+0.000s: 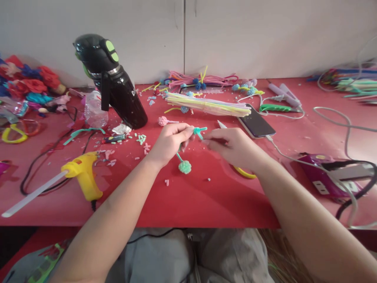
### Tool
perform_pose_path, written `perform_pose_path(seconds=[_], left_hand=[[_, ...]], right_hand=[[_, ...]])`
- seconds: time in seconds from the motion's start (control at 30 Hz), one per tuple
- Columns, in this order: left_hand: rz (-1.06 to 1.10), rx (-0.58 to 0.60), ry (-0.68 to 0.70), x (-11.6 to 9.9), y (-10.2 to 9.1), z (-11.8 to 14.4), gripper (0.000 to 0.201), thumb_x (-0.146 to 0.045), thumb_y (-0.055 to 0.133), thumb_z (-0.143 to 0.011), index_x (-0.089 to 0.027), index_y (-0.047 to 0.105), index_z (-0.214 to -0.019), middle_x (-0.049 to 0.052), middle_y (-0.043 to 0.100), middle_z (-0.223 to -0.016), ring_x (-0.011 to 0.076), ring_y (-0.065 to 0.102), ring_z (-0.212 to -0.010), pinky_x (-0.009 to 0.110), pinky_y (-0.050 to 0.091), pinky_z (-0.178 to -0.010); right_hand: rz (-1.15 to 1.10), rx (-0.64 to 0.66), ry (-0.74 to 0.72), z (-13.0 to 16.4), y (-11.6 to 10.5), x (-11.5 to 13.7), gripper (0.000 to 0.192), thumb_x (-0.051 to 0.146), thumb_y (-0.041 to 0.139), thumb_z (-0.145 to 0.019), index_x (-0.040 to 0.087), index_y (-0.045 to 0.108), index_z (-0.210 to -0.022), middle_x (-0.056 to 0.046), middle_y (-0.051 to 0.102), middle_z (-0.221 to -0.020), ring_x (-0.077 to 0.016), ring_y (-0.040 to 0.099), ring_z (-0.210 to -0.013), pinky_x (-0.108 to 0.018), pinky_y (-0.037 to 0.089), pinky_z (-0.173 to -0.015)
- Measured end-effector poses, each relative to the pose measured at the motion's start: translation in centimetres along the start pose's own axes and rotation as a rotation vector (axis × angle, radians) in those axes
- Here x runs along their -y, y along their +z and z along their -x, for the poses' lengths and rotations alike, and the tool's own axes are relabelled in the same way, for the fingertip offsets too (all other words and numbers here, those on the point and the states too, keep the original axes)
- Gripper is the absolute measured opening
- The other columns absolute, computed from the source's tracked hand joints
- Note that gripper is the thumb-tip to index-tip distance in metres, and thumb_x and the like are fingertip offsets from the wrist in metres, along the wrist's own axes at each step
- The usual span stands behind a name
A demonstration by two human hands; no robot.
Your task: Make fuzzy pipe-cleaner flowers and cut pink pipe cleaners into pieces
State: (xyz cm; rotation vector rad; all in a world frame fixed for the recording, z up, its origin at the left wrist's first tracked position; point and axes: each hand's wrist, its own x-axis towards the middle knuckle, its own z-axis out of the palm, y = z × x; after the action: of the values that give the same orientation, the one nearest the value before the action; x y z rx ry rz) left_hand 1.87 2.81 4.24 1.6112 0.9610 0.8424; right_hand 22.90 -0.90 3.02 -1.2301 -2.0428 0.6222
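Head view: both hands' fingers pinch a teal pipe cleaner (188,147); bottle (118,84) lettering unreadable.

Single head-worn view, looking forward and down, close over the red table (206,200), facing the white wall (250,35)

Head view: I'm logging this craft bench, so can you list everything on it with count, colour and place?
Table: one, red, across the view.
Pipe cleaner stem: one, teal with a pom-pom end, pinched between both hands.
Glue gun: one, yellow, left front.
Bottle: one, black with green buttons, leaning at left rear.
Straw bundle: one, pastel, centre rear.
Phone: one, dark, right of centre, cable attached.
Paper flowers: a pile, red and blue, far left.
Power strip: one, purple, right.
Left hand: gripping the stem.
Right hand: pinching the stem's tip.
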Motion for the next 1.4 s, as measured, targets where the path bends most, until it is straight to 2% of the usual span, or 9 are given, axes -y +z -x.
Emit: perform_pose_path(seconds=[0.2,0.37,0.57,0.77,0.97,1.07,1.17,1.27,1.4], left_hand=[[-0.262,0.301,-0.002,-0.3,-0.1,0.5,0.032,-0.035,0.059,-0.091,-0.018,0.057,-0.064,-0.002,0.046,-0.056,0.0114,0.041,-0.054,0.029,0.031,-0.056],[-0.612,0.085,0.08,0.5,0.3,0.2,0.03,-0.023,0.054,-0.09,-0.019,0.048,-0.061,-0.001,0.047,-0.058,0.0129,0.041,-0.059,0.031,0.027,-0.061],[-0.314,-0.061,0.067,0.4,0.1,-0.2,0.039,-0.033,0.053,-0.094,-0.02,0.043,-0.059,-0.002,0.043,-0.056,0.0122,0.041,-0.056,0.029,0.03,-0.058],[-0.053,0.127,-0.02,-0.4,-0.6,0.0,0.03,-0.037,0.06,-0.09,-0.018,0.061,-0.067,-0.001,0.05,-0.054,0.0111,0.045,-0.052,0.027,0.035,-0.054],[-0.219,0.323,-0.07,-0.2,-0.8,0.2,0.031,-0.037,0.062,-0.087,-0.018,0.061,-0.063,-0.001,0.049,-0.056,0.011,0.041,-0.052,0.028,0.03,-0.053],[-0.454,0.274,-0.03,0.4,-0.4,0.2,0.029,-0.029,0.059,-0.087,-0.019,0.055,-0.06,-0.001,0.048,-0.057,0.0119,0.04,-0.055,0.029,0.027,-0.056],[-0.596,0.101,0.03,0.9,0.1,0.0,0.03,-0.024,0.056,-0.088,-0.019,0.051,-0.059,-0.001,0.047,-0.057,0.0132,0.041,-0.058,0.031,0.027,-0.058],[-0.537,-0.054,0.073,0.9,0.3,-0.1,0.036,-0.027,0.054,-0.092,-0.02,0.043,-0.058,-0.002,0.042,-0.056,0.0129,0.038,-0.058,0.03,0.026,-0.058],[-0.284,-0.093,0.042,0.4,0.3,-0.2,0.037,-0.032,0.055,-0.093,-0.019,0.047,-0.06,-0.002,0.045,-0.057,0.0121,0.041,-0.057,0.028,0.032,-0.058]], right_hand=[[0.104,-0.007,-0.064,-0.6,-1.1,-1.3,0.019,0.024,0.064,-0.093,0.021,0.083,-0.092,-0.005,0.078,-0.087,-0.0186,0.068,-0.076,-0.03,0.048,-0.071],[0.179,-0.062,-0.054,-0.3,-0.3,-0.2,0.016,0.021,0.066,-0.092,0.019,0.081,-0.09,-0.007,0.079,-0.09,-0.02,0.068,-0.078,-0.032,0.048,-0.073],[0.049,-0.041,0.033,0.0,0.6,0.8,0.019,0.027,0.06,-0.097,0.017,0.076,-0.093,-0.006,0.077,-0.087,-0.0183,0.065,-0.075,-0.03,0.046,-0.068],[-0.046,-0.005,0.046,0.0,-0.1,-0.1,0.026,0.033,0.061,-0.098,0.018,0.073,-0.08,-0.003,0.073,-0.075,-0.0171,0.063,-0.071,-0.029,0.047,-0.067],[0.006,0.034,-0.079,-0.4,-0.9,-0.7,0.017,0.023,0.065,-0.092,0.022,0.081,-0.093,-0.006,0.079,-0.092,-0.0189,0.069,-0.08,-0.031,0.051,-0.074],[0.14,0.038,-0.096,-0.5,-0.6,-0.4,0.016,0.016,0.065,-0.089,0.021,0.08,-0.09,-0.006,0.079,-0.093,-0.0199,0.07,-0.083,-0.033,0.051,-0.079],[0.215,-0.024,-0.036,-0.4,0.3,0.2,0.016,0.013,0.063,-0.087,0.019,0.078,-0.089,-0.007,0.079,-0.092,-0.0216,0.07,-0.082,-0.034,0.05,-0.077],[0.149,-0.11,0.02,-0.2,1.1,1.0,0.013,0.017,0.063,-0.087,0.019,0.076,-0.089,-0.007,0.078,-0.088,-0.0219,0.07,-0.079,-0.033,0.052,-0.073],[-0.008,-0.191,0.045,0.1,1.6,1.4,0.015,0.022,0.061,-0.092,0.02,0.075,-0.092,-0.007,0.079,-0.092,-0.0219,0.071,-0.081,-0.034,0.054,-0.075]])
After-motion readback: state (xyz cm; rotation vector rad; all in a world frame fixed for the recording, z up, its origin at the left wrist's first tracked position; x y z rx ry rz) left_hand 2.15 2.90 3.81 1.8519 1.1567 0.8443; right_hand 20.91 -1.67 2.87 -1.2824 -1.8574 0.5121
